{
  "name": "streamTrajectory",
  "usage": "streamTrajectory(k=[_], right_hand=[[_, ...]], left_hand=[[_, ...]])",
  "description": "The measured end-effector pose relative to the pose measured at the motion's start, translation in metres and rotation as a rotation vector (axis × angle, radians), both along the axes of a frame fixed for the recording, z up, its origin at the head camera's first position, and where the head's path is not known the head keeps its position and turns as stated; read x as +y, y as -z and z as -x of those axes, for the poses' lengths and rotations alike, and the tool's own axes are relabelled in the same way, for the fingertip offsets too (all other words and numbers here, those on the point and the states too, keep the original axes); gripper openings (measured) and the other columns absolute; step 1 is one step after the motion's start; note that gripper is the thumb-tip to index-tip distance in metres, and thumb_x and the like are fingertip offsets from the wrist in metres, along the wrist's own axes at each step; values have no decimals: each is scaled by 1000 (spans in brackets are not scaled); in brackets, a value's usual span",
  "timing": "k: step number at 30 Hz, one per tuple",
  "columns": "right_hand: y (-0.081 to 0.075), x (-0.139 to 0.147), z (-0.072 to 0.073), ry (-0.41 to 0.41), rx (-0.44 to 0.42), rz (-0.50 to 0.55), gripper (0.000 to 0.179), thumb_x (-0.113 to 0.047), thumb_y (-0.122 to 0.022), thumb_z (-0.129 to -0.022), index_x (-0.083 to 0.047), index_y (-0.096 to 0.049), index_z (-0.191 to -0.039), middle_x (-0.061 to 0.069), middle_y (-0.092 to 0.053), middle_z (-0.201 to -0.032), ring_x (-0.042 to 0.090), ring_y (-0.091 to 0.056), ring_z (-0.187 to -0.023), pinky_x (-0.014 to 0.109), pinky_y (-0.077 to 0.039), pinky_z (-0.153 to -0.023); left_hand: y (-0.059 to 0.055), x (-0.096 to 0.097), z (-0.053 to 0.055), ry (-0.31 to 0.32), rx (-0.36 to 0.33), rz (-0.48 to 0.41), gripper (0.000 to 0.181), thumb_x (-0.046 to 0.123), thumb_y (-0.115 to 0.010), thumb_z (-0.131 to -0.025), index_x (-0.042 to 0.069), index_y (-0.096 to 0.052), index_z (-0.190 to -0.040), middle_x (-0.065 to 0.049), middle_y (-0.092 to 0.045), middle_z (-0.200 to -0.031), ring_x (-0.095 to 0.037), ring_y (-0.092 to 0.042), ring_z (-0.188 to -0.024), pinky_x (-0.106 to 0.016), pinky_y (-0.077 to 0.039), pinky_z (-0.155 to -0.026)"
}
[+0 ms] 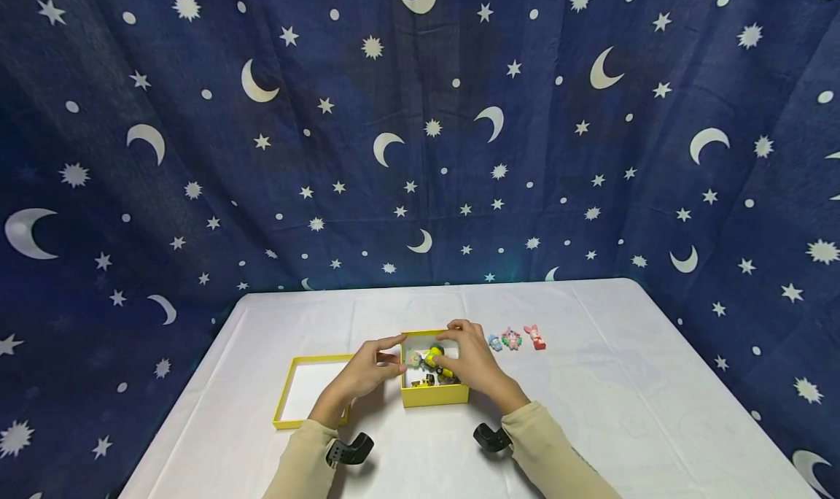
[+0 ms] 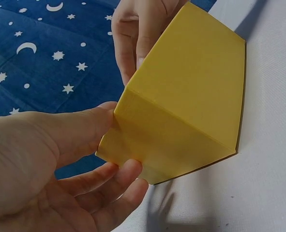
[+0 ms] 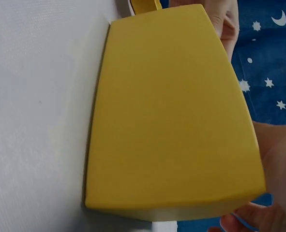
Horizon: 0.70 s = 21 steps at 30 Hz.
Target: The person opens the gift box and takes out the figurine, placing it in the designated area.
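a person's two hands flanked a yellow box [image 1: 435, 395] that stood, its top uncovered, on a white-covered desk [image 1: 623, 411]. the left hand [image 1: 369, 368], at nine o'clock from the box, had its fingers loosely extended and their tips touching the outside of the near wall. the right hand [image 1: 475, 360] reached over the three-o'clock wall, thumb above the contents; whether it gripped anything could not be told. inside lay a green-and-yellow toy [image 1: 433, 354] near the middle, a pale toy [image 1: 413, 359] toward nine o'clock and a small yellow-and-black vehicle [image 1: 423, 381] toward seven. a shallow yellow-edged lid [image 1: 318, 386] rested at nine o'clock from the box, beside the left hand. between two and three o'clock, just past the right hand, lay a blue figurine [image 1: 495, 343], a pink-and-green figurine [image 1: 511, 339] and a red-and-pink figurine [image 1: 534, 337]. at twelve o'clock, a dark blue curtain [image 1: 420, 182] patterned with moons and stars hung beyond the desk.
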State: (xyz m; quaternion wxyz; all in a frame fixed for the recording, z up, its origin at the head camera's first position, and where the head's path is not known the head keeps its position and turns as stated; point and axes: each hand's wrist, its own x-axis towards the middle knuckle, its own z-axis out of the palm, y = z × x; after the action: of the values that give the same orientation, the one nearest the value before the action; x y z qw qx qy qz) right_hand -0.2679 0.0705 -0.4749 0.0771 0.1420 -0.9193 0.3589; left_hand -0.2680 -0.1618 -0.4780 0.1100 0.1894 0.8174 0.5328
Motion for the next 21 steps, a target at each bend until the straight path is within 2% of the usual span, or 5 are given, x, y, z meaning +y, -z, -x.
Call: streamTrajectory(k=[8,21], right_hand=[[2,-10,1,59,40,-64,39,-26,-84,-73,-11,-75,-107,13,-56,-129,33,-42,-123,50,-39,-100],[2,-12,1,50,-48,-88,30,-21,-83,-75,-19,-77,-103,15,-51,-141,38,-36,-133,58,-34,-104]], left_hand=[[0,-1,0,0,-10,-6,58,13,-68,-90,10,-47,-144,-16,-45,-150,-34,-61,-117,-38,-51,-91],[1,0,1,-13,-8,4,57,10,-67,-90,10,-48,-143,-16,-44,-151,-32,-62,-116,-38,-51,-92]])
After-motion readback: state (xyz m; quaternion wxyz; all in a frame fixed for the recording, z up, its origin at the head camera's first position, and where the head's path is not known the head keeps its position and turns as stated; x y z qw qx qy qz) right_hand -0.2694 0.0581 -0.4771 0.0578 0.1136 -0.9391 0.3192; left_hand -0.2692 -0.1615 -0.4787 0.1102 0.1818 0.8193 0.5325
